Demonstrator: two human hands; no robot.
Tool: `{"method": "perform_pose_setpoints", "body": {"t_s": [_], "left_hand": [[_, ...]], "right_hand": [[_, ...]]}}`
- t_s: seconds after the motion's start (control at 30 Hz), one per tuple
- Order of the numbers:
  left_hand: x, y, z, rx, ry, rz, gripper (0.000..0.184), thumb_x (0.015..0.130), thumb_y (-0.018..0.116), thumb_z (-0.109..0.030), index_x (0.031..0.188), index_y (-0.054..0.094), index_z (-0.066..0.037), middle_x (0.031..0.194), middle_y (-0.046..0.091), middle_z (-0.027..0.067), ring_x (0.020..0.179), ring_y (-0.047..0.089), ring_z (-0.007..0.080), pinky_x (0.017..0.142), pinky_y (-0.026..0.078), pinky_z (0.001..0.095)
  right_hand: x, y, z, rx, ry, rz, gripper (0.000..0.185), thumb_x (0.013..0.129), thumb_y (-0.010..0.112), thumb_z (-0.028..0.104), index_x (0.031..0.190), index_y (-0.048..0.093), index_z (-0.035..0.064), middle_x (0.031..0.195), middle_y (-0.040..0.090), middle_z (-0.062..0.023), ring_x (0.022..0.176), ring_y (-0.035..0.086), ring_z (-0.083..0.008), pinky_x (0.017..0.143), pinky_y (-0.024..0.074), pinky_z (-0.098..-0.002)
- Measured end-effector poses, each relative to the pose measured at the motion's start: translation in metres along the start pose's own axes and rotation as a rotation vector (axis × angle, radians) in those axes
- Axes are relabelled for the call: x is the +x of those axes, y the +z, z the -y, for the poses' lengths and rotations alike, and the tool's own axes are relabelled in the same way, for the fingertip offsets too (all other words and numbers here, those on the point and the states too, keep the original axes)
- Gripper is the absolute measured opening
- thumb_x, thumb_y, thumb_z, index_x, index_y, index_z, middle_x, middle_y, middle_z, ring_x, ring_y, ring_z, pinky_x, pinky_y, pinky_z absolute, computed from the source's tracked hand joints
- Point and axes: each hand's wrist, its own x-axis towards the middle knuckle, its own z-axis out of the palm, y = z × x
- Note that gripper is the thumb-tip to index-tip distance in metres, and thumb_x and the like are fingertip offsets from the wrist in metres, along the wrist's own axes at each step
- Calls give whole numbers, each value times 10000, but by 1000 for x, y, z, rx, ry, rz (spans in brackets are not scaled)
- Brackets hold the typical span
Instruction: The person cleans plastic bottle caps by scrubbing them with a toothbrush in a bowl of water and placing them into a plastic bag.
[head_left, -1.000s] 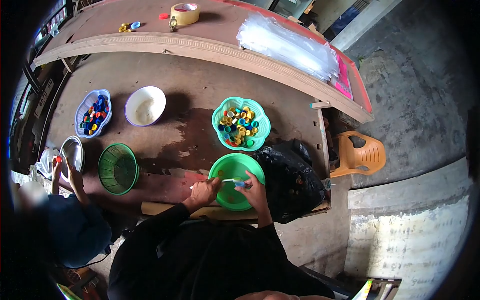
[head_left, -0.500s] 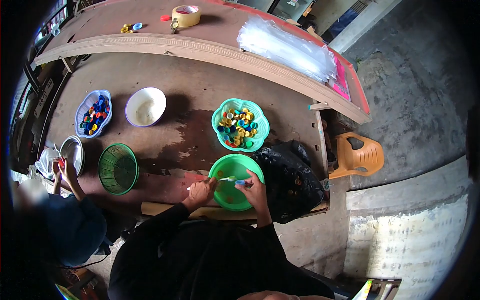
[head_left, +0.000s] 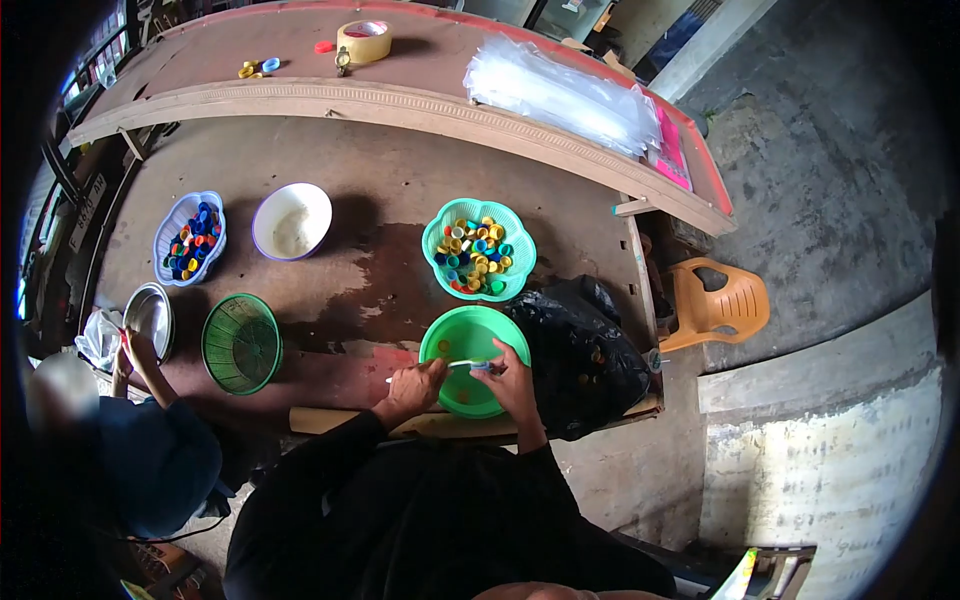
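My left hand (head_left: 415, 391) is closed around a toothbrush (head_left: 459, 363), its bristle end pointing right. In my right hand (head_left: 513, 380) a light-blue bottle cap (head_left: 481, 367) is pinched between the fingers, and the brush head meets it. Both hands are over a green basin (head_left: 437, 326) that holds liquid and a few caps, blurred under the surface. Just beyond it stands a mint-green scalloped basket (head_left: 436, 222) full of yellow, blue, red and green caps. A black plastic bag (head_left: 590, 345) with some caps on it lies right of the basin.
Left on the table are a green mesh basket (head_left: 212, 340), a white bowl (head_left: 293, 221), a lavender basket of caps (head_left: 165, 235) and a metal bowl (head_left: 151, 318) near a co-worker (head_left: 150, 455). A raised shelf (head_left: 420, 100) crosses the back. An orange chair (head_left: 725, 295) stands right.
The toothbrush has moved right onto the blue cap; before, its head was just left of it. The whole view has shifted slightly.
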Motion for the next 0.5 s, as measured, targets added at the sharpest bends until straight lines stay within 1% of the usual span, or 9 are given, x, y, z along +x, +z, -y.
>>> {"method": "perform_pose_setpoints", "body": {"t_s": [0.03,0.07,0.13,0.17,0.23,0.27,0.33,0.37,0.5], "left_hand": [[1,10,11,5,-29,3,169,877,497,-271,879,494,-102,713,610,117,581,606,321,467,459,437],[1,7,11,10,-23,2,169,877,497,-271,879,494,-102,713,610,117,581,606,321,467,459,437],[2,2,11,37,-109,40,170,878,495,-264,855,486,-96,718,609,124,574,601,328,466,458,441],[4,-3,5,40,-103,41,170,878,495,-264,855,486,-96,718,609,124,574,601,328,466,458,441],[2,-12,-8,-52,70,-61,183,883,487,-276,838,475,-99,682,602,132,557,595,338,463,456,449],[1,-9,-5,-47,70,-59,183,883,487,-276,838,475,-99,682,602,132,557,595,338,463,456,449],[1,5,7,-6,-25,-11,189,885,481,-286,846,478,-101,685,605,133,560,597,340,461,457,449],[2,3,11,-12,-99,26,203,888,477,-294,846,477,-96,688,602,130,564,599,338,462,456,453],[1,2,7,30,-137,64,208,892,470,-301,853,476,-98,697,600,125,571,601,337,468,455,462]], "right_hand": [[1,1,-3,39,-23,-23,691,659,791,183,1235,448,16,788,618,-97,698,612,-176,656,493,-296],[1,2,-5,42,-27,-29,691,659,791,183,1235,448,16,788,618,-97,698,612,-176,656,493,-296],[3,2,-10,42,-5,-12,684,658,790,175,1231,452,14,795,616,-104,704,613,-182,658,491,-298],[4,1,-8,44,-6,-19,684,658,790,175,1231,452,14,795,616,-104,704,613,-182,658,491,-298],[2,1,-5,-103,29,9,683,657,790,171,1229,452,11,807,614,-106,708,612,-186,661,492,-298],[3,2,-5,-98,29,8,683,657,790,171,1229,452,11,807,614,-106,708,612,-186,661,492,-298],[5,2,-8,-11,-49,-43,676,679,777,113,1240,422,-7,780,599,-78,722,589,-121,664,486,-256],[5,-1,0,-6,-9,-35,682,678,778,117,1242,418,-14,787,606,-85,730,598,-127,669,487,-255],[2,-1,-2,-18,5,20,673,678,779,124,1233,424,-14,785,607,-83,724,600,-132,672,487,-261]]}}
